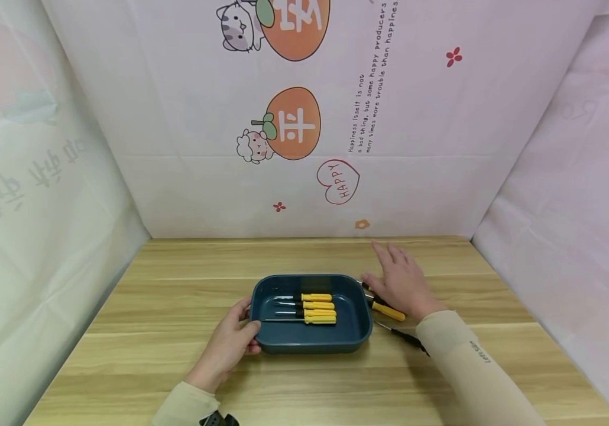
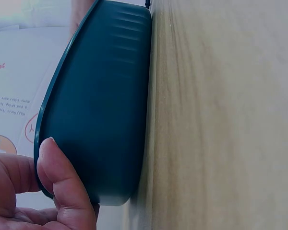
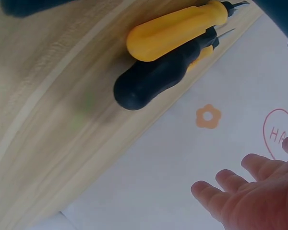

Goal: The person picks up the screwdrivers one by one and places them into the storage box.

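A dark blue tray (image 1: 312,348) sits on the wooden table, and several screwdrivers (image 1: 319,306) with yellow handles lie side by side in it. My left hand (image 1: 230,338) grips the tray's left end, thumb at the rim. To the right of the tray, my right hand (image 1: 405,285) is held with fingers extended and nothing in it. Beneath and beside it lie a yellow-handled screwdriver (image 3: 175,33) and a black-handled screwdriver (image 3: 153,79); another yellow handle is partly hidden behind them. Nearer the right forearm lies a further black-handled screwdriver (image 1: 408,338), partly covered by the sleeve.
A white printed sheet (image 1: 203,177) stands up behind the table (image 1: 177,284). More white sheeting closes off the left side (image 1: 44,236) and the right side (image 1: 576,225).
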Demonstrator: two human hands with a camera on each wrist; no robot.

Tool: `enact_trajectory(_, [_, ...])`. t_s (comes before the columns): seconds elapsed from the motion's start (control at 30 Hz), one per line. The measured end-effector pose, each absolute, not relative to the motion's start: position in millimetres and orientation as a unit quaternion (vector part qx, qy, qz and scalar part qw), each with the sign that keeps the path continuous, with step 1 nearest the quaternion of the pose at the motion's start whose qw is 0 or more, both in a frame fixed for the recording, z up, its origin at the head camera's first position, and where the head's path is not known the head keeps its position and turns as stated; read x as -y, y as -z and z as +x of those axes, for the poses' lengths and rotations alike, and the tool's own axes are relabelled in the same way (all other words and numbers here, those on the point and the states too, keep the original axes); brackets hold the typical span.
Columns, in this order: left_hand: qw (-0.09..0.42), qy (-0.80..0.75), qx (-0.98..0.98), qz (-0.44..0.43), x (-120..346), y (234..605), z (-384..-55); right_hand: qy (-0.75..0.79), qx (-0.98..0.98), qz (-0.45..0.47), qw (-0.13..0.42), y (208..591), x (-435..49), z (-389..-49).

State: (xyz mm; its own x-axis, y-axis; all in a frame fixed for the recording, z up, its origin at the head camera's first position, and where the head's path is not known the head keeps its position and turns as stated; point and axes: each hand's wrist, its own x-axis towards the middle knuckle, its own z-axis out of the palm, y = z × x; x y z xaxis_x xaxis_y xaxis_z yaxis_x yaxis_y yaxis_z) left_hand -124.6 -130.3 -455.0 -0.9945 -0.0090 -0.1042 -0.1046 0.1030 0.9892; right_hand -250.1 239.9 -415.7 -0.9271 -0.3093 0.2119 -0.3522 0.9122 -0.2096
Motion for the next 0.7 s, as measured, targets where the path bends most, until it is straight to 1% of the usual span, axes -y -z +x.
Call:
enact_trajectory(0.47, [0.036, -0.666, -0.744, -0.038, 131, 456, -125, -0.14, 0.978, 0.146, 0.058, 423, -245, -252])
enact_trajectory(0.7, [0.035, -0.666, -0.745, -0.038, 130, 455, -125, -0.132, 0.979, 0.146, 0.053, 428, -248, -253])
